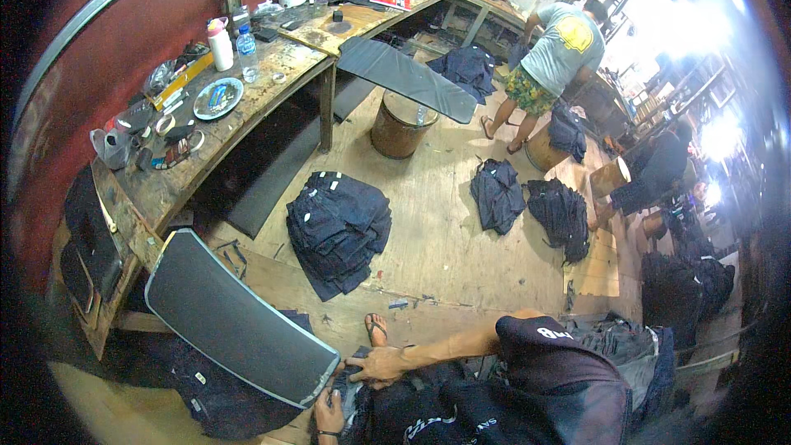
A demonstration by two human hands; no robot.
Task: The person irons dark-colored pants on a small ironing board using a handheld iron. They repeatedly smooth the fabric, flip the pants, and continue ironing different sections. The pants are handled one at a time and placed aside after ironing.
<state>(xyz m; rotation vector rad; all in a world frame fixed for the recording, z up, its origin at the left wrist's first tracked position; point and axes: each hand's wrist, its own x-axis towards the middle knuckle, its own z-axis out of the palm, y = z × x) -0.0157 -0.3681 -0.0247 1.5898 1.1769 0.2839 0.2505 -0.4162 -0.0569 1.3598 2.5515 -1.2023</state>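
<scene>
A long dark grey padded board [239,317] with a pale edge slants in front of me at the lower left, narrowing toward my hands. At its near end, my left hand [329,414], with a dark band on the wrist, is closed on dark cloth. My right hand [381,367] reaches across from the right, its fingers bent down onto the same dark cloth [356,356]. The fingertips are partly hidden in the fabric. Below the board lies a heap of dark garments [218,395].
A stack of dark trousers [339,227] lies on the wooden floor ahead, with smaller piles [497,196] farther right. A cluttered workbench [272,99] curves along the left wall. Another dark board [408,78] juts over a round drum [402,124]. A person [560,53] stands bent over beyond.
</scene>
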